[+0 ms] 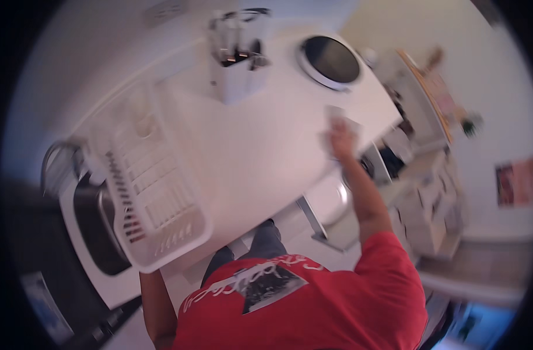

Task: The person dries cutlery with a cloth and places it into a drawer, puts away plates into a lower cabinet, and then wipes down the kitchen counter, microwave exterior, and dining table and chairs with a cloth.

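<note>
Over the right part of the white countertop [249, 153], my right hand [341, 138] is on a blurred, light, flat cloth-like thing [335, 113]; blur hides how the fingers lie. Behind it stands a round, dark-topped appliance [332, 59] with a white rim. An open drawer [332, 205] lies below my right forearm. My left hand is out of view; the left forearm goes up under the near end of a white plastic dish rack [203, 227], which hides the hand.
A white utensil holder [242, 81] with several utensils stands at the back. Left of the rack are a metal sink [100, 227] and a curved faucet [45, 162]. An orange-edged shelf [428, 96] and several light boxes or drawers [432, 210] are at the right.
</note>
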The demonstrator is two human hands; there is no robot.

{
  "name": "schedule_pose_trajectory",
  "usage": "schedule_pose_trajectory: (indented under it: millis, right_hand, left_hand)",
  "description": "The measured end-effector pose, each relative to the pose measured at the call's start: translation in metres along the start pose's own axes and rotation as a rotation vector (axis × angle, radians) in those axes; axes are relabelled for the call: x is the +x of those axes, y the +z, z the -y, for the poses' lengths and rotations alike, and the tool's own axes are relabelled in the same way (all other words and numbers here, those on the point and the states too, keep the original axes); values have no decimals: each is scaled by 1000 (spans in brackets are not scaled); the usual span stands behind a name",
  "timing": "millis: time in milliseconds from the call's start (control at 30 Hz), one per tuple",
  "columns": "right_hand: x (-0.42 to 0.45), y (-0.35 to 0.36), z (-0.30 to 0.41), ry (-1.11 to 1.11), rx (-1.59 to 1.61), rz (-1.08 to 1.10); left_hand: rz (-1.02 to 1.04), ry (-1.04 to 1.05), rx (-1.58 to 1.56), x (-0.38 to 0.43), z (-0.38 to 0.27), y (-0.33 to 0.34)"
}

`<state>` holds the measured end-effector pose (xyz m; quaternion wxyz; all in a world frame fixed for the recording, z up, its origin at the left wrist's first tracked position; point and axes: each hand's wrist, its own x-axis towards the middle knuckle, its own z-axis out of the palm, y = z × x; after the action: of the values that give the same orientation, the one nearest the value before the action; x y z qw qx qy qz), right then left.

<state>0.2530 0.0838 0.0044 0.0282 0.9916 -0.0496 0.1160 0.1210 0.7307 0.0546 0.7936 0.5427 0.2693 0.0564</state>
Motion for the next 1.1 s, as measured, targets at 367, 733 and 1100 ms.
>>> schedule_pose_trajectory:
  millis: [367,733,1100]
  right_hand:
    - [-133,-88,169,-765,386,296]
    - [-308,-180,575,-1546,599,297]
    - [-399,-184,809,-1693,551,152]
  left_hand:
    - [-99,36,-146,-13,16,-35]
    - [-374,226,-112,-219,-19,-183]
    - [-931,352,-198,-339,-25,-328]
